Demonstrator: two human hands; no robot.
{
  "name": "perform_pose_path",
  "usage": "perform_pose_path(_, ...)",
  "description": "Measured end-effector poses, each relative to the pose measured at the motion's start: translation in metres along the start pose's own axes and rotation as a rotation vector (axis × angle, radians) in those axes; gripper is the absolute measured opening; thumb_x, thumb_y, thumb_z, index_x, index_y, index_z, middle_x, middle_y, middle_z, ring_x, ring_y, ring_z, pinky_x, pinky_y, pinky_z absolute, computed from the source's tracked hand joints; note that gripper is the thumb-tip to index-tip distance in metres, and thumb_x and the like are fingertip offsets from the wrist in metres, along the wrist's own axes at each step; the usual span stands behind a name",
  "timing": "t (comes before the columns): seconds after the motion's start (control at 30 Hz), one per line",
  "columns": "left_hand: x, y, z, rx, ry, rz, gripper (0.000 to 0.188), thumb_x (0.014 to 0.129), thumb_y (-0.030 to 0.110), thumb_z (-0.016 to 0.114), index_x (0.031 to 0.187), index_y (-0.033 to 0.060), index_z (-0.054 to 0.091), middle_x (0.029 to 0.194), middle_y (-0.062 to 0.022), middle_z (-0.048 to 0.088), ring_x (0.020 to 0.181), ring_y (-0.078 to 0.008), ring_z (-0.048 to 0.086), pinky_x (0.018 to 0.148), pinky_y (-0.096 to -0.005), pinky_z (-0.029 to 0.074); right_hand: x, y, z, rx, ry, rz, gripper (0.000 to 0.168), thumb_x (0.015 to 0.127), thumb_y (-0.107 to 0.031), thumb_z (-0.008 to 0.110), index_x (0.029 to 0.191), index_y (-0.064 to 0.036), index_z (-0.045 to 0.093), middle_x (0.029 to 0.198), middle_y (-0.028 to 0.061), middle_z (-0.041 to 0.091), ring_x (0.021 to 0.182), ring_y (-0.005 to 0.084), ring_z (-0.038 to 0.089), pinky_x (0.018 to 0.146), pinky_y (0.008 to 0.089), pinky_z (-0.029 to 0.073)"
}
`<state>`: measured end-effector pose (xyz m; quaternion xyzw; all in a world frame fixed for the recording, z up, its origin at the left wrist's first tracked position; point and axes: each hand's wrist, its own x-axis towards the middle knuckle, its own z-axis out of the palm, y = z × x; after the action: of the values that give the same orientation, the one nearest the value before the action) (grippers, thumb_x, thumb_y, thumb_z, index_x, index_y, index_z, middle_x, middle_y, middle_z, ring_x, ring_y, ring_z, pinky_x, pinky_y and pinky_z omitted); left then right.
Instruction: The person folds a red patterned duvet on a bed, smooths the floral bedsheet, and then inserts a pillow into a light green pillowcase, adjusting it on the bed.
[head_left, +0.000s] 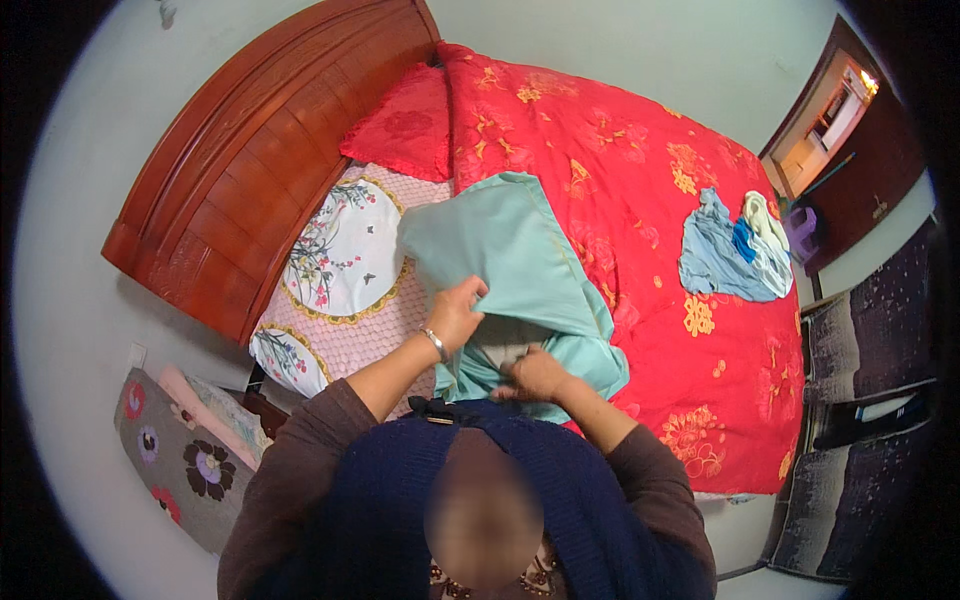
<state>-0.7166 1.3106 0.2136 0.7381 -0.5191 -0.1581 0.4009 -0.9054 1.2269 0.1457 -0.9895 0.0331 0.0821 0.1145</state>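
A pale green satin-like pillowcase (502, 240) lies across the bed in front of me, with an opening at its near side. My left hand (456, 316) grips the upper edge of that opening. Inside the gap shows a greyish inner piece, perhaps a pillow (504, 346). My right hand (534, 375) is at the lower edge of the opening, touching the cloth and the inner piece; it is slightly blurred and its fingers are partly hidden, so its hold is unclear.
A red floral quilt (630, 202) and a red pillow (409, 124) lie beyond. Crumpled clothes (731, 247) rest on the quilt at right. The wooden headboard (255, 172) stands at left, above a quilted bed cover (360, 341) with flower prints. A flowered grey cloth (172, 457) is at lower left.
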Motion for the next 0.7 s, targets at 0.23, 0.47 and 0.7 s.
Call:
perform_pose_path(0.23, -0.049, -0.054, -0.004, 0.181, -0.201, -0.057, 0.059, 0.077, 0.030, 0.071, 0.124, 0.0045, 0.047, 0.108, -0.0210, 0.056, 0.103, -0.0349, 0.055, 0.090, -0.0401, 0.044, 0.021, 0.010, -0.009, 0.796, 0.047, 0.120, 0.028, 0.089, -0.031, 0.060, 0.089, -0.003, 0.063, 0.073, 0.0064, 0.063, 0.069, 0.0160, 0.057, 0.069, 0.0318, 0.046)
perform_pose_path(0.47, -0.063, -0.036, -0.037, -0.900, 0.055, -0.594, 0.071, 0.088, 0.045, 0.060, 0.139, 0.0035, 0.032, 0.132, -0.0171, 0.046, 0.121, -0.0233, 0.045, 0.101, -0.0361, 0.037, 0.068, 0.003, -0.108, 1.789, 0.666, 0.276, 0.025, 0.092, -0.019, 0.055, 0.106, 0.002, 0.060, 0.098, 0.0063, 0.064, 0.086, 0.0139, 0.059, 0.080, 0.0303, 0.047)
perform_pose_path(0.7, -0.045, 0.040, -0.116, -0.619, 0.469, -0.181, 0.048, 0.090, 0.027, 0.059, 0.128, 0.0017, 0.043, 0.118, -0.0096, 0.056, 0.105, -0.0186, 0.054, 0.090, -0.0309, 0.043, 0.070, -0.046, -0.166, 1.905, 0.487, 0.057, 0.044, 0.099, -0.035, 0.042, 0.126, 0.000, 0.049, 0.119, 0.0118, 0.059, 0.105, 0.0206, 0.058, 0.092, 0.0355, 0.046)
